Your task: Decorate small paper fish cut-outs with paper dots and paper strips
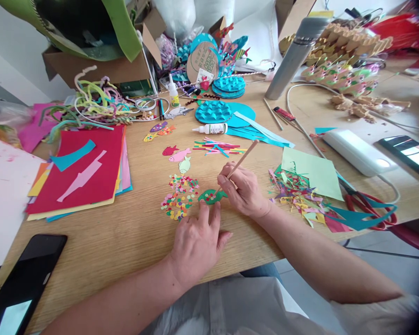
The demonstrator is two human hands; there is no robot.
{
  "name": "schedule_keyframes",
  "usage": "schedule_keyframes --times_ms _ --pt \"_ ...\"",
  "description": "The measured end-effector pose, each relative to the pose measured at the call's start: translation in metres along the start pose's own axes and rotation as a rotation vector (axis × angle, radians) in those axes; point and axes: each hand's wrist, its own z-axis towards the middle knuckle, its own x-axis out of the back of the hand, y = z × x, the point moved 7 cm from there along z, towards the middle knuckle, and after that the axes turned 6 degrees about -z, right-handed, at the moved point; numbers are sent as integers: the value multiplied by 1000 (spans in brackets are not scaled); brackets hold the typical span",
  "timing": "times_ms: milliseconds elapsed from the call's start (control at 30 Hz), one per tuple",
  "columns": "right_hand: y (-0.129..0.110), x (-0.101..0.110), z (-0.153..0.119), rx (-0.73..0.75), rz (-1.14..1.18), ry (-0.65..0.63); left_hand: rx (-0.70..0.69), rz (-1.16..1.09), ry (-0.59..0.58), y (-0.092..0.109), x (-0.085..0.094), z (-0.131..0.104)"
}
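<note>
A green paper fish (209, 197) with red and pale dots lies flat on the table. Two outstretched fingers of my left hand (197, 246) rest on its lower edge; that hand holds nothing. My right hand (243, 188) is closed around a thin wooden stick (244, 158), whose lower tip meets the fish. Part of the fish's tail is hidden by this hand. Just left of the fish lie round paper dots (177, 204) and small paper bits (183, 182). Above them are a pale green fish (185, 165), a pink fish (180, 155) and a red fish (169, 150).
Coloured paper sheets (80, 181) are stacked at left, above a black phone (28, 284). Glue bottle (212, 129) and paper strips (219, 147) lie ahead. At right are paper scraps (296, 193), red-handled scissors (370, 209), a white charger (359, 151) and a grey flask (293, 60).
</note>
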Motion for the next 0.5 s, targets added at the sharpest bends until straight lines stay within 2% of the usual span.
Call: schedule_keyframes --times_ms 500 --pt "1 1 -1 -24 26 1 5 -43 -9 0 0 0"
